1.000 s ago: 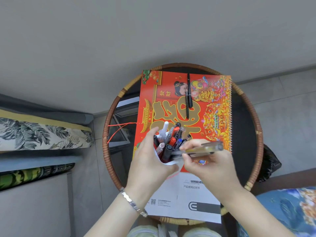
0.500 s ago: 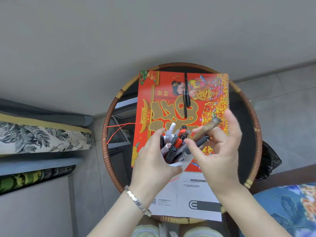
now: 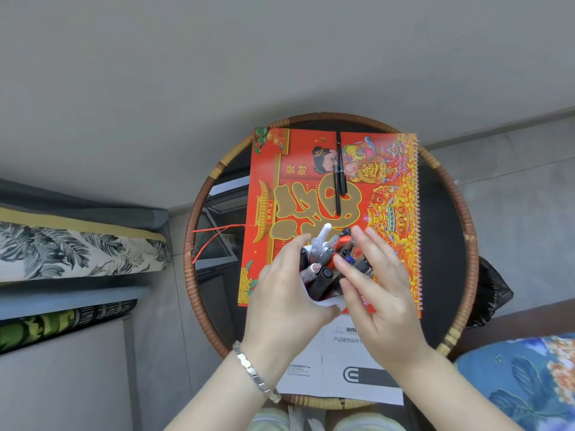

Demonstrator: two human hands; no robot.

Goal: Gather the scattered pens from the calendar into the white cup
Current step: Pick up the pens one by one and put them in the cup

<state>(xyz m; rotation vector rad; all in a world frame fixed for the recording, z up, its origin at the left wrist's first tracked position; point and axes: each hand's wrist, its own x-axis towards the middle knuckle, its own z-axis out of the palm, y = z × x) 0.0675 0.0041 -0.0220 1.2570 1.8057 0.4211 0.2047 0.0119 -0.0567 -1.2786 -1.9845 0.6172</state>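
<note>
**A:** Where is the white cup just now?

**B:** Over the 6 o'clock edge of the calendar. The left hand is wrapped round it from 9 o'clock. Only a sliver of white rim shows below a crowded bunch of pens.

**A:** And the right hand?

**B:** It is at 3 o'clock of the cup, holding nothing. Its fingers are straight and lightly spread, lying against or just over the pen tops. I can't tell whether they actually touch.

**A:** So what's left to gather?

**B:** Two black pens lie side by side on the calendar at 12 o'clock from the cup, well apart from both hands. I'd judge the task nearly done.

**A:** How should the next reach go?

**B:** Keep the left grip firm and the cup upright, because it is packed and top-heavy. Send the right hand straight to 12 o'clock and pinch both pens together near their middles. Feed them tips down into a gap at the bunch's edge so the others don't get levered out.

**A:** Anything else around?

**B:** The calendar rests on a round, rattan-rimmed tabletop. A printed leaflet lies at 6 o'clock, and there is a bracelet on the left wrist.
</note>
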